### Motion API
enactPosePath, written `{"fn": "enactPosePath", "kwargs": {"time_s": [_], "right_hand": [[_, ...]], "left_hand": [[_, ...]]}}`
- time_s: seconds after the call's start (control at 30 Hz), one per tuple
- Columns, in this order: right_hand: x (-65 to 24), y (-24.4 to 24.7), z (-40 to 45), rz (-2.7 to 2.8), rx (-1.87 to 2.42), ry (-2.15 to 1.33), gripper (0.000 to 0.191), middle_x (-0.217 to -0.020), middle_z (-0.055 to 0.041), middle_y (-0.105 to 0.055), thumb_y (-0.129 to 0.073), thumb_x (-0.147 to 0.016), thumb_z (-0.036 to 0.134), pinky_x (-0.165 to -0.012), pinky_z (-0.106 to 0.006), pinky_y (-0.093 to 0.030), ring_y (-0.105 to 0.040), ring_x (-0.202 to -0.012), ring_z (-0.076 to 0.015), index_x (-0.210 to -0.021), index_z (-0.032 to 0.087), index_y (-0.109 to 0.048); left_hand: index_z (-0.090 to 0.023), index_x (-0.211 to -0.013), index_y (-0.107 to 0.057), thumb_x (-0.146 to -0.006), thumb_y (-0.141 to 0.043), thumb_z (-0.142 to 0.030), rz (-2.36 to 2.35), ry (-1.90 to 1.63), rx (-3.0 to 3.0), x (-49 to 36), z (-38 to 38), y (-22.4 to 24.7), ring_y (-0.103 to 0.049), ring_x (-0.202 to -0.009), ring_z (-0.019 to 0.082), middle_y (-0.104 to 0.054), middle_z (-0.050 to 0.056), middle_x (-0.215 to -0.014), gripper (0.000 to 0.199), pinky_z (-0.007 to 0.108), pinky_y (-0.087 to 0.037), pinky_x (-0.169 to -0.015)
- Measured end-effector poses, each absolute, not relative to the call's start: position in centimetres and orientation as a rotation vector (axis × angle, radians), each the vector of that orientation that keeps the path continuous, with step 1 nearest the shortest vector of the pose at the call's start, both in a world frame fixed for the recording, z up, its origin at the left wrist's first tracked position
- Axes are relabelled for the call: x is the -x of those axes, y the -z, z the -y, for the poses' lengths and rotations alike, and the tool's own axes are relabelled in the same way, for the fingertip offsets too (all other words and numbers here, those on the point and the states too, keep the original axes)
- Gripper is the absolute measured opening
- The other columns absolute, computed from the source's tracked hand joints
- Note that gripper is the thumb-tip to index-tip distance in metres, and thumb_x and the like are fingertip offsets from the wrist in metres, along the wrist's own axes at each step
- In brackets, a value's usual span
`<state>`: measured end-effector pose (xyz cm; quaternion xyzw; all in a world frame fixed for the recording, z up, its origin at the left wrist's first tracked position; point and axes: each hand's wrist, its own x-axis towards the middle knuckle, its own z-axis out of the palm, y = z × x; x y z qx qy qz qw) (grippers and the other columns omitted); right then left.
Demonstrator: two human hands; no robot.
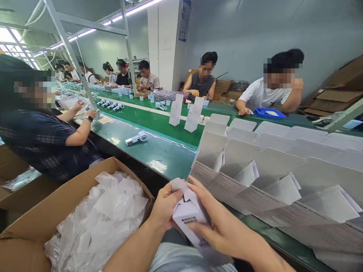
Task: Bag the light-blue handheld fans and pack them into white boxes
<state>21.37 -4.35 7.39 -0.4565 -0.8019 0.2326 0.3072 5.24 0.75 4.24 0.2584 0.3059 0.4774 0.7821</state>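
Observation:
A small white cardboard box (188,211) with printing on its side is held between both hands, tilted over my lap. My left hand (164,206) grips its left side, thumb at the top flap. My right hand (212,219) wraps the right side, with the thumb pressed near the printed label. The flap at the top end is partly bent up, and a dark gap shows under it. What lies inside cannot be made out. On the bench ahead rests a white handheld device with a round head (137,138).
A large carton (76,192) of bubble-wrap bags (110,211) stands at my left. Rows of open white boxes (278,160) fill the right side. Two upright boxes (176,111) stand on the green conveyor (159,126). Several co-workers sit along the line; one person (48,132) is close on the left.

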Motion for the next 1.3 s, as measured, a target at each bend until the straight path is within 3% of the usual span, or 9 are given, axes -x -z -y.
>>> {"fn": "enactPosePath", "kwargs": {"time_s": [0.07, 0.2, 0.33, 0.43, 0.5, 0.6, 1.0, 1.2, 1.3], "right_hand": [[-20.5, -6.6, 4.9, 2.110, 1.275, -0.329, 0.080, -0.160, -0.0181, -0.021, -0.068, -0.085, 0.032, -0.107, -0.057, -0.045, -0.033, -0.143, -0.0382, -0.152, 0.026, -0.024], [-19.1, -5.9, 5.0, 2.025, 1.196, -0.085, 0.058, -0.139, -0.0191, -0.047, -0.071, -0.081, 0.028, -0.099, -0.052, -0.053, -0.052, -0.127, -0.0346, -0.132, 0.022, -0.043], [-18.5, -6.7, 5.0, 2.011, 1.170, -0.256, 0.053, -0.126, -0.0134, -0.057, -0.069, -0.075, 0.019, -0.096, -0.045, -0.056, -0.054, -0.125, -0.0310, -0.122, 0.026, -0.045], [-18.0, -7.2, 5.5, 1.943, 1.222, -0.367, 0.078, -0.131, -0.0147, -0.057, -0.072, -0.072, 0.021, -0.091, -0.044, -0.058, -0.061, -0.118, -0.0309, -0.138, 0.026, -0.031], [-17.9, -7.4, 5.7, 1.922, 1.259, -0.418, 0.091, -0.135, -0.0159, -0.055, -0.073, -0.070, 0.023, -0.091, -0.044, -0.058, -0.063, -0.116, -0.0313, -0.146, 0.026, -0.022], [-18.1, -7.4, 5.3, 2.002, 1.190, -0.436, 0.091, -0.135, -0.0144, -0.056, -0.074, -0.069, 0.024, -0.097, -0.045, -0.055, -0.061, -0.119, -0.0318, -0.146, 0.026, -0.024], [-18.7, -7.0, 3.7, 2.146, 0.951, -0.541, 0.096, -0.132, -0.0112, -0.059, -0.078, -0.068, 0.030, -0.092, -0.037, -0.054, -0.065, -0.112, -0.0281, -0.148, 0.027, -0.026], [-17.9, -7.4, 3.5, 2.137, 0.890, -0.464, 0.095, -0.134, -0.0132, -0.056, -0.076, -0.071, 0.033, -0.096, -0.041, -0.053, -0.062, -0.116, -0.0298, -0.149, 0.027, -0.021], [-18.1, -7.4, 4.1, 2.065, 0.879, -0.334, 0.099, -0.135, -0.0160, -0.054, -0.078, -0.072, 0.034, -0.100, -0.046, -0.052, -0.059, -0.120, -0.0336, -0.151, 0.027, -0.019]], "left_hand": [[-0.018, -0.105, -0.073, -0.069, -0.083, -0.039, -0.773, -1.185, -0.605, -5.4, 0.0, -4.1, -0.066, -0.082, 0.020, -0.074, 0.006, -0.094, 0.042, 0.029, -0.052, -0.075], [-0.022, -0.115, -0.073, -0.079, -0.075, -0.037, -0.816, -1.156, -1.038, -3.7, 0.8, -4.4, -0.061, -0.114, 0.027, -0.069, 0.008, -0.123, 0.040, 0.033, -0.046, -0.098], [-0.019, -0.089, -0.077, -0.079, -0.074, -0.035, -0.653, -1.002, -1.041, -2.0, -0.1, -5.1, -0.046, -0.134, 0.033, -0.057, 0.008, -0.141, 0.020, 0.039, -0.036, -0.111], [-0.022, -0.097, -0.071, -0.066, -0.083, -0.027, -0.499, -0.903, -0.879, -2.0, -0.7, -5.6, -0.054, -0.124, 0.030, -0.055, 0.008, -0.141, 0.033, 0.036, -0.045, -0.097], [-0.025, -0.109, -0.064, -0.058, -0.087, -0.022, -0.411, -0.873, -0.757, -2.2, -0.5, -5.9, -0.062, -0.103, 0.024, -0.062, 0.007, -0.125, 0.056, 0.030, -0.050, -0.080], [-0.023, -0.106, -0.060, -0.056, -0.085, -0.016, -0.473, -0.957, -0.693, -2.5, 0.3, -6.4, -0.062, -0.084, 0.017, -0.065, 0.003, -0.101, 0.056, 0.025, -0.048, -0.069], [-0.023, -0.101, -0.062, -0.065, -0.067, -0.006, -0.784, -1.099, -0.911, -1.2, 2.9, -6.3, -0.060, -0.099, 0.021, -0.065, 0.003, -0.105, 0.040, 0.032, -0.046, -0.088], [-0.024, -0.105, -0.060, -0.062, -0.079, -0.019, -0.579, -1.144, -0.606, -0.2, 1.7, -6.3, -0.064, -0.096, 0.023, -0.068, 0.004, -0.106, 0.047, 0.034, -0.050, -0.083], [-0.022, -0.094, -0.062, -0.066, -0.080, -0.028, -0.638, -1.279, -0.407, 0.2, 0.9, -5.2, -0.066, -0.093, 0.019, -0.070, 0.003, -0.097, 0.033, 0.032, -0.050, -0.086]]}}
